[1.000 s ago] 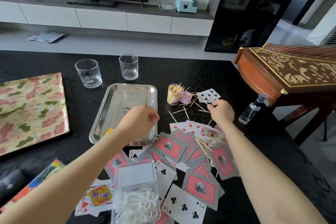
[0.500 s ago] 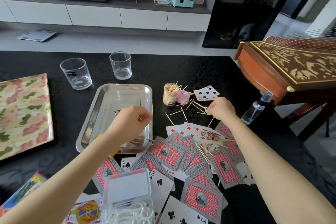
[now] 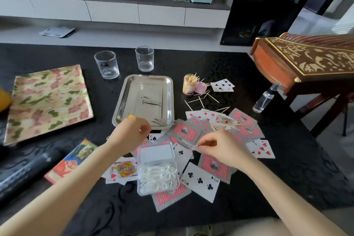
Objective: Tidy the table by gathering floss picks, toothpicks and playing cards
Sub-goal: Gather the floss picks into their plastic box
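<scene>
Drawn back from scattered toothpicks (image 3: 201, 99) to playing cards (image 3: 187, 132) near the table's (image 3: 229, 67) front edge: right hand (image 3: 220, 147), fingers pinched, on what unclear. Left hand (image 3: 130, 132) curled at tray (image 3: 122, 101) rim, grasp unclear.

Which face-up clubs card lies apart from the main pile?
The far clubs card beside the toothpick jar; the two of clubs and three of clubs lie by the floss box.

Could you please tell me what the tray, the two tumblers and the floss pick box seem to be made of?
The tray looks like stainless steel: silvery, with mirror-like reflections. The two tumblers seem clear glass, though plastic is possible: transparent with thick bases. The floss pick box looks like clear plastic, its contents showing through.
</scene>
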Demonstrator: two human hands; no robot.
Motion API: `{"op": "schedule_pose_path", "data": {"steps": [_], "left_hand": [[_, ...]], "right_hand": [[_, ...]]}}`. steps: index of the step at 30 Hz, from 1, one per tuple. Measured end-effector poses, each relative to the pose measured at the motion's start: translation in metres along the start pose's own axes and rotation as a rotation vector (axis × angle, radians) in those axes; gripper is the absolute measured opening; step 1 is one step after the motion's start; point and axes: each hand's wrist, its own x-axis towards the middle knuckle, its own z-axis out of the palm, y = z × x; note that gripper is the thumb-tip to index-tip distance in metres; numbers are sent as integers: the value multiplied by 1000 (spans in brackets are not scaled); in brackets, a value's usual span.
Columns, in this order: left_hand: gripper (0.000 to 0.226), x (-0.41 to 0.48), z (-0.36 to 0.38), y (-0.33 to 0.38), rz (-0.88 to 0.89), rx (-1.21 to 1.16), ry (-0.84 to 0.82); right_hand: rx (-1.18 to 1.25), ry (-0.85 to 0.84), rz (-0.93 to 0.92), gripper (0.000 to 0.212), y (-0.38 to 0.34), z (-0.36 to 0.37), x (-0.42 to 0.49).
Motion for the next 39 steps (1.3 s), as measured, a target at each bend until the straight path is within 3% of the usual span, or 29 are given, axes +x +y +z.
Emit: {"op": "schedule_pose_path", "data": {"steps": [4,11,15,18,22,26,31,35,39], "left_hand": [[22,-24,3,-7,-127,-2,52],[18,-65,14,-9,-222,-48,32],[16,-77,23,-16,-302,-249,-52],[15,-81,33,-18,-343,-340,-129],[18,-82,40,-18,-363,-391,-146],[17,-82,38,-17,-370,-417,-144],[19,-81,31,-19,-403,-513,-76],[33,-81,22,-14,-313,-517,66],[42,-90,21,-9,-69,-504,67]], "right_hand": [[8,-129,-49,21,-30,30,-17],[-37,-131,-120,17,-50,64,-16],[-147,19,-123,16,-43,69,-17],[-140,149,18,24,-36,67,-3],[-25,133,197,39,-34,75,24],[79,100,266,25,-41,83,35],[306,134,211,27,-43,72,25],[334,146,39,18,-37,67,7],[219,139,-74,14,-28,71,-14]]}}
